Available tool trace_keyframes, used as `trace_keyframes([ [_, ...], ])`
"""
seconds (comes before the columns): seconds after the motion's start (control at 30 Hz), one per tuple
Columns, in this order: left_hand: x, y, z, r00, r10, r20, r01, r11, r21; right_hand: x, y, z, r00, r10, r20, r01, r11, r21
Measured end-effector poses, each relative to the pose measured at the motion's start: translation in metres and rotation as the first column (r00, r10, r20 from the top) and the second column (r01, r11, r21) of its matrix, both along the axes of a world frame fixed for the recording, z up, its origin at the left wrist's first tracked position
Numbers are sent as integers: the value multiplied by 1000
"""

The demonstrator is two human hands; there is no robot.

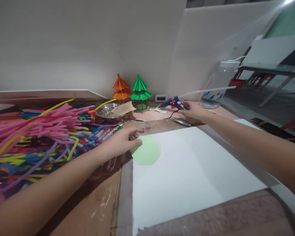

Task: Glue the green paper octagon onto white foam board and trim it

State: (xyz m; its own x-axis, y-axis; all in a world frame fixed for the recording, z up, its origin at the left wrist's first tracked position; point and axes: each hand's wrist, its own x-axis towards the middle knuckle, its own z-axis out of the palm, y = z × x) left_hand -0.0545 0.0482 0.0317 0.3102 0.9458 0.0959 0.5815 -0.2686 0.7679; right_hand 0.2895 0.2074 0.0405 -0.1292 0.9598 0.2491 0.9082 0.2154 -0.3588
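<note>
beside the right hand (193, 110) and glue gun (173, 103), a clear bottle (215, 78)

The right hand (193, 110) hides part of the glue gun (171, 103). Blurred pink strips (59, 123) run off the left edge. The far display (161, 98) shows digits too small to read.

The table (95, 209) is carrying a white sheet (186, 170), and coloured strips (61, 123) are lying heaped at its left. Toward the back, from left, a bowl (105, 111), an orange tower (121, 87), a green tower (140, 90), a clock (161, 98) and a bottle (217, 78) are standing.
</note>
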Motion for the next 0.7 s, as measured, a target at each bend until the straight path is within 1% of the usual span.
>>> trace_keyframes([
  [0.1,5,-5,-1,998,-15,-55,15,1000,-8,-7,10,-1,1000,14,1,-14,999,-46],
  [0.2,12,-12,-8,995,7,-96,3,995,102,-15,19,-2,1000,4,-4,-4,997,-73],
  [0.3,15,-16,-17,993,21,-115,6,972,233,-21,27,-2,1000,-21,-9,20,997,-75],
  [0.47,16,-19,-26,995,13,-104,21,945,327,-27,38,-6,997,-67,-24,65,996,-66],
  [0.6,15,-20,-28,992,27,-124,18,937,349,-29,39,-6,992,-108,-57,105,993,-51],
  [0.7,12,-19,-26,990,58,-131,-10,942,336,-29,31,3,985,-140,-104,138,990,-29],
])
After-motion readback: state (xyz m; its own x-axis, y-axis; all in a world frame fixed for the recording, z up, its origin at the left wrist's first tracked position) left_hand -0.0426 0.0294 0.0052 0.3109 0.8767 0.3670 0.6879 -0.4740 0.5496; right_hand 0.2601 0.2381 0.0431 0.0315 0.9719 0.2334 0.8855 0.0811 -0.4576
